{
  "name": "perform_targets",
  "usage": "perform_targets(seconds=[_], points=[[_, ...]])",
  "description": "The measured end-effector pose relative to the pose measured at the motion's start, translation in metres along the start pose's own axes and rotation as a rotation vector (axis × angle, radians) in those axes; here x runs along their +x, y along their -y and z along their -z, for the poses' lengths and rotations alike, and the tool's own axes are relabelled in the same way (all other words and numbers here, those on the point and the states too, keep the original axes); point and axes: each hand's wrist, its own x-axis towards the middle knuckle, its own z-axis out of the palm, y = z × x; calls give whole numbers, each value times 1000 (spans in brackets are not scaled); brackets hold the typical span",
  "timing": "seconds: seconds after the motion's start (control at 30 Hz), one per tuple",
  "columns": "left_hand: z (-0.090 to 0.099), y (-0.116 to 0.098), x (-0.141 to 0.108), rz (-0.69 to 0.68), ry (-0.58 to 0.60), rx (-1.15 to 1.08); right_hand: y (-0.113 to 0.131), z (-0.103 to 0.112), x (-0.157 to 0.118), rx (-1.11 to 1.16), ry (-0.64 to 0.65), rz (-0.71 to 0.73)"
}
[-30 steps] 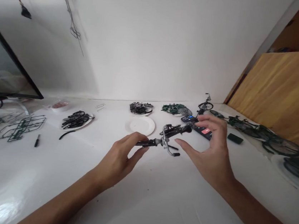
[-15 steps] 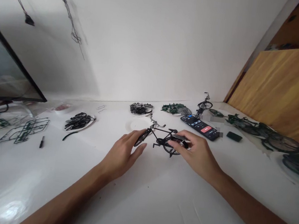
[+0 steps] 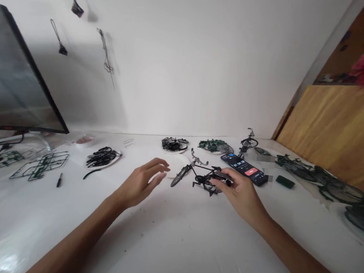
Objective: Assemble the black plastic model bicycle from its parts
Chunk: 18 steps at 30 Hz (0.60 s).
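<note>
A small black model bicycle point(image 3: 203, 174) with grey handlebars stands near the middle of the white table. My right hand point(image 3: 237, 189) grips it at the rear wheel, thumb and fingers on either side. To the left of the front wheel point(image 3: 180, 176), my left hand point(image 3: 142, 180) is held apart from the bicycle with its fingers loosely spread and nothing in them. Behind the bicycle's front lies a white plate point(image 3: 170, 163), partly hidden by my left hand and the wheel.
A phone point(image 3: 244, 169) lies behind my right hand. Plates of black parts point(image 3: 102, 157), point(image 3: 173, 143) and green parts point(image 3: 214, 145) stand further back. Green bicycles point(image 3: 315, 173) are at right; green frames point(image 3: 40, 164), a screwdriver point(image 3: 59, 180) and a monitor point(image 3: 18, 74) are at left.
My left hand has let go of the front wheel and moved left, away from the bicycle. My right hand still holds the rear. The camera view has tilted upward.
</note>
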Motion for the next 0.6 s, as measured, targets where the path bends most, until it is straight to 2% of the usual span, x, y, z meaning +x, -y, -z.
perform_targets(seconds=[0.1,0.23,0.37,0.47,0.6], points=[[3,23,2,86,-98,-28,3,-1,2,29,-17,86],[6,55,3,203,-206,-61,17,-2,2,73,-15,310],[4,85,0,330,-289,-142,31,-3,-1,59,71,499],[2,106,-4,456,-358,-241,34,-10,7,14,123,536],[4,130,-6,594,-437,-448,26,-31,42,-80,86,469]])
